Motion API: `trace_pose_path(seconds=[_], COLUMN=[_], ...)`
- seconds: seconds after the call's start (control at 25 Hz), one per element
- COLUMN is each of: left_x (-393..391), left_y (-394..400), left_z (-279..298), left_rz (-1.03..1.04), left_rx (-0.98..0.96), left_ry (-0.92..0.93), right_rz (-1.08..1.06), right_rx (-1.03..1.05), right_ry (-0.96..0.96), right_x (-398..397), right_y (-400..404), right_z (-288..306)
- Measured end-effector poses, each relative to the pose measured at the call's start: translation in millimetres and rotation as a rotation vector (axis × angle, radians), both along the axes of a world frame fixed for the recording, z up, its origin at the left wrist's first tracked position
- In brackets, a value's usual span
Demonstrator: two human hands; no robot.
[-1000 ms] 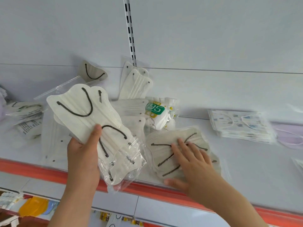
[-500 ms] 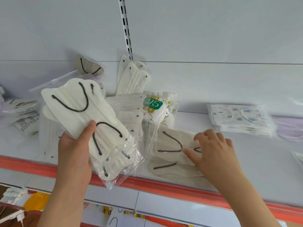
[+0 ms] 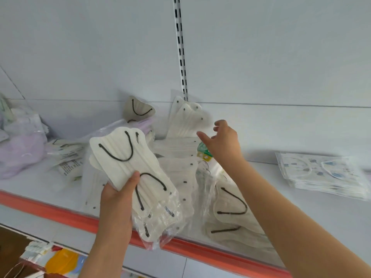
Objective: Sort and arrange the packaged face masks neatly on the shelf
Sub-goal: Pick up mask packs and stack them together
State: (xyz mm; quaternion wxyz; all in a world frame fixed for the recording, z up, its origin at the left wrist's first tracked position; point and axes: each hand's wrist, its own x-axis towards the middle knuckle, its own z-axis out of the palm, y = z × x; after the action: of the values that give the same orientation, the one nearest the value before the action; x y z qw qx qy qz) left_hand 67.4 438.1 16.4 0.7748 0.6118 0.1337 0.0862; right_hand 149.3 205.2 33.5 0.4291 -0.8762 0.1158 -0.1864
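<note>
Your left hand (image 3: 118,199) grips a clear plastic pack of cream-white folded face masks with black ear loops (image 3: 130,169), thumb pressed on its front face, holding it tilted above the front edge of the white shelf (image 3: 301,221). The pack's lower end hangs past the orange-red shelf-edge strip (image 3: 60,214).

Your right hand (image 3: 222,141) reaches over the heap in the middle of the shelf, fingers loosely spread and slightly bent, holding nothing. It hovers just in front of an upright clear pack of white masks with small dark dots (image 3: 186,119), which leans against the white back panel below the slotted metal upright (image 3: 180,47); you cannot tell whether the fingertips touch it. Just below the hand, a green-labelled mask pack (image 3: 203,152) is partly hidden.

Under your right forearm, a flat pack of cream masks with black loops (image 3: 230,205) lies near the shelf's front edge. A grey mask with a black loop (image 3: 138,110) stands at the back. A stack of patterned mask packs (image 3: 321,173) lies well apart to the right; pale lilac packs (image 3: 22,151) lie at the far left.
</note>
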Motion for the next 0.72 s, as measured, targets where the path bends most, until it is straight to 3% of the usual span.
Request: trace_pose_path(seconds=[0.16, 0.32, 0.44, 0.52, 0.6, 0.72], left_x=[1.9, 5.3, 10.8, 13.5, 13.6, 14.4], left_y=[9.5, 19.8, 28.0, 30.7, 26.2, 13.8], left_z=[-4.0, -0.4, 5.4, 8.7, 13.6, 21.0], left_rz=[0.020, -0.006, -0.064, -0.131, -0.205, -0.267], left_rx=[-0.025, -0.018, -0.002, -0.088, -0.211, -0.298], left_ry=[0.047, 0.075, 0.089, 0.093, 0.085, 0.080], right_rz=[-0.050, 0.050, 0.096, 0.329, 0.571, 0.709], right_rx=[0.066, -0.032, -0.066, -0.157, -0.271, -0.280], right_ry=[-0.127, -0.175, -0.526, -0.679, -0.657, -0.499], right_x=[59.4, 71.6, 34.9, -6.3, -39.7, -60.8], right_y=[42.3, 56.9, 52.3, 43.1, 30.9, 13.2], right_z=[-8.0, -3.8, 11.2, 12.2, 0.4, -21.1])
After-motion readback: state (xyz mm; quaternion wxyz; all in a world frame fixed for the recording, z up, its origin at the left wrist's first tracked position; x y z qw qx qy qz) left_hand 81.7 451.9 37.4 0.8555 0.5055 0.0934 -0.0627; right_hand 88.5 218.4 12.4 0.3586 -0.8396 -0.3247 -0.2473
